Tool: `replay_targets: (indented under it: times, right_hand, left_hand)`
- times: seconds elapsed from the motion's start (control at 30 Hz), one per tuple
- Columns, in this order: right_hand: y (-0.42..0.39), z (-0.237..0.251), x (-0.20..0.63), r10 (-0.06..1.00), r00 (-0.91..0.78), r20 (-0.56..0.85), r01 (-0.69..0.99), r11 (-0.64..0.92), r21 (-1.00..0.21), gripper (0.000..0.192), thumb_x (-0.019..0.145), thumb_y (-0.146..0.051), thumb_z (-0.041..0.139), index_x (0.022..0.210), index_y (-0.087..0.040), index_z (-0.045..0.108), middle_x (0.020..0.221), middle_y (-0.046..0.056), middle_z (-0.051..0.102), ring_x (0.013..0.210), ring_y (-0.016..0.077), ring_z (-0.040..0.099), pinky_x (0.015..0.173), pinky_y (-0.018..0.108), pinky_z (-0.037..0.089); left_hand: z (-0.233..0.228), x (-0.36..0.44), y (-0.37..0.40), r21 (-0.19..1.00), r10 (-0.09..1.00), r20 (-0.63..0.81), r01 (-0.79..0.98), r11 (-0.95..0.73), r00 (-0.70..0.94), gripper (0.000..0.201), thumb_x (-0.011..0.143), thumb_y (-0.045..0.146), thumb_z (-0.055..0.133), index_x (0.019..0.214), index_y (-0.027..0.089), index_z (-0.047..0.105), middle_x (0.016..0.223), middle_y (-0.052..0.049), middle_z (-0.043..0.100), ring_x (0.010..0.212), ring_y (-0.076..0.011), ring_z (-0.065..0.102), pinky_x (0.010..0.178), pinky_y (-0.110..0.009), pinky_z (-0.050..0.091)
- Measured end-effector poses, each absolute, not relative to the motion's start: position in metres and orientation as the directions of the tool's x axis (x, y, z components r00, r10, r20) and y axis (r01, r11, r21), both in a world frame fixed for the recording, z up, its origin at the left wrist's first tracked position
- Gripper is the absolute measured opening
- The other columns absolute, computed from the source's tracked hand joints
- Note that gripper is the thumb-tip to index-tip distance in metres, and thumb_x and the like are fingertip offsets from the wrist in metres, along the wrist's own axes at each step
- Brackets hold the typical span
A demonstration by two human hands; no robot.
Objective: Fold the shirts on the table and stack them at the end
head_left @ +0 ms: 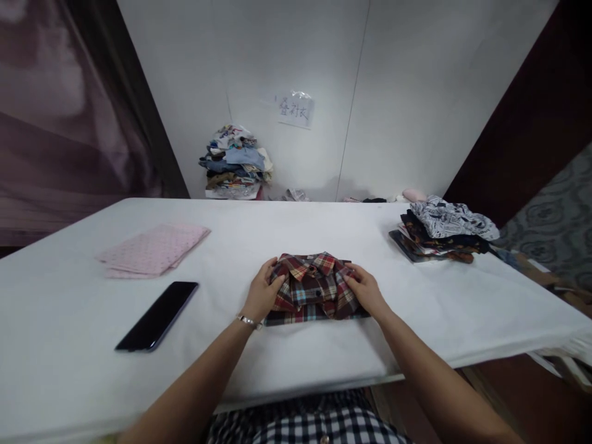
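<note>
A small red plaid shirt, folded into a neat rectangle with its collar up, lies on the white table right in front of me. My left hand grips its left edge, thumb on top, and a bracelet circles that wrist. My right hand holds the right edge the same way. Both hands press the shirt from its two sides.
A black phone lies at my left. A folded pink dotted cloth sits farther left. A stack of folded patterned shirts rests at the right. A heap of clothes lies by the far wall under a paper label.
</note>
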State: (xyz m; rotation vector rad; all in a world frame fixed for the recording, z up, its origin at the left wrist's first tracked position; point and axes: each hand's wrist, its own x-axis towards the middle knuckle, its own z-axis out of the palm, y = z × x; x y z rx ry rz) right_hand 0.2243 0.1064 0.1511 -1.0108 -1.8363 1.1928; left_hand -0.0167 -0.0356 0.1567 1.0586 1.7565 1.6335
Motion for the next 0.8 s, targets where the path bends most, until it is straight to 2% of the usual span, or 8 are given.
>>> replay_targets:
  times: [0.1, 0.23, 0.4, 0.5, 0.57, 0.63, 0.7, 0.8]
  right_hand:
    - [0.105, 0.136, 0.238, 0.902, -0.361, 0.239, 0.240, 0.337, -0.910, 0.042, 0.079, -0.039, 0.055, 0.114, -0.018, 0.061, 0.097, 0.005, 0.069, 0.090, 0.0214, 0.061, 0.083, 0.035, 0.048]
    - [0.103, 0.114, 0.253, 0.879, -0.455, 0.145, 0.409, 0.351, -0.843, 0.040, 0.079, -0.033, 0.055, 0.116, -0.021, 0.061, 0.104, 0.005, 0.069, 0.096, 0.0232, 0.062, 0.088, 0.039, 0.047]
    - [0.097, 0.128, 0.251, 0.831, -0.528, 0.175, 0.560, 0.495, -0.664, 0.041, 0.085, -0.032, 0.049, 0.122, -0.018, 0.059, 0.118, 0.011, 0.064, 0.108, 0.0251, 0.058, 0.096, 0.042, 0.044]
    - [0.096, 0.154, 0.241, 0.762, -0.524, 0.381, 0.535, 0.642, -0.549, 0.043, 0.088, -0.036, 0.048, 0.127, -0.020, 0.055, 0.133, 0.013, 0.053, 0.123, 0.0256, 0.048, 0.104, 0.044, 0.037]
    - [0.097, 0.169, 0.228, 0.668, -0.524, 0.529, 0.470, 0.745, -0.474, 0.046, 0.090, -0.041, 0.046, 0.132, -0.020, 0.051, 0.144, 0.014, 0.042, 0.132, 0.0260, 0.038, 0.108, 0.046, 0.033]
    - [0.101, 0.177, 0.211, 0.586, -0.570, 0.576, 0.429, 0.810, -0.399, 0.051, 0.092, -0.044, 0.042, 0.137, -0.021, 0.045, 0.151, 0.013, 0.031, 0.140, 0.0258, 0.027, 0.111, 0.048, 0.028]
    - [0.106, 0.176, 0.195, 0.562, -0.668, 0.488, 0.452, 0.827, -0.334, 0.054, 0.094, -0.048, 0.039, 0.142, -0.023, 0.039, 0.155, 0.010, 0.024, 0.144, 0.0257, 0.016, 0.113, 0.051, 0.021]
    - [0.117, 0.159, 0.179, 0.596, -0.789, 0.153, 0.544, 0.791, -0.280, 0.058, 0.094, -0.053, 0.032, 0.145, -0.025, 0.034, 0.155, 0.008, 0.025, 0.144, 0.0261, 0.014, 0.113, 0.054, 0.014]
  left_hand:
    - [0.152, -0.014, -0.037, 0.972, 0.827, 0.108, 0.231, 0.028, -0.552, 0.053, 0.073, 0.027, 0.057, 0.125, 0.019, 0.050, 0.121, -0.009, 0.065, 0.111, -0.0226, 0.061, 0.094, -0.038, 0.051]
    - [0.138, -0.016, -0.042, 0.936, 0.827, -0.004, 0.288, 0.200, -0.562, 0.039, 0.070, 0.019, 0.055, 0.109, 0.020, 0.059, 0.109, -0.005, 0.071, 0.104, -0.0215, 0.065, 0.091, -0.036, 0.053]
    - [0.143, -0.016, -0.050, 0.844, 0.813, 0.060, 0.464, 0.269, -0.579, 0.042, 0.078, 0.028, 0.054, 0.118, 0.017, 0.055, 0.116, -0.010, 0.067, 0.108, -0.0239, 0.063, 0.094, -0.039, 0.050]
    - [0.168, -0.014, -0.050, 0.681, 0.790, 0.195, 0.660, 0.317, -0.581, 0.044, 0.083, 0.039, 0.051, 0.122, 0.017, 0.053, 0.124, -0.013, 0.062, 0.115, -0.0271, 0.058, 0.099, -0.044, 0.045]
    - [0.185, -0.011, -0.043, 0.570, 0.787, 0.341, 0.779, 0.262, -0.514, 0.046, 0.087, 0.042, 0.046, 0.124, 0.015, 0.052, 0.133, -0.014, 0.055, 0.125, -0.0265, 0.050, 0.106, -0.044, 0.039]
    - [0.195, -0.005, -0.032, 0.467, 0.814, 0.431, 0.868, 0.168, -0.390, 0.048, 0.091, 0.042, 0.041, 0.129, 0.015, 0.050, 0.142, -0.014, 0.046, 0.134, -0.0237, 0.040, 0.112, -0.041, 0.032]
    - [0.191, 0.002, -0.020, 0.377, 0.871, 0.401, 0.918, 0.126, -0.285, 0.051, 0.093, 0.044, 0.036, 0.135, 0.016, 0.045, 0.149, -0.012, 0.037, 0.138, -0.0234, 0.032, 0.114, -0.043, 0.027]
    - [0.162, 0.007, -0.009, 0.290, 0.942, 0.177, 0.930, 0.226, -0.284, 0.060, 0.092, 0.052, 0.031, 0.141, 0.017, 0.039, 0.154, -0.012, 0.029, 0.141, -0.0282, 0.025, 0.113, -0.051, 0.023]
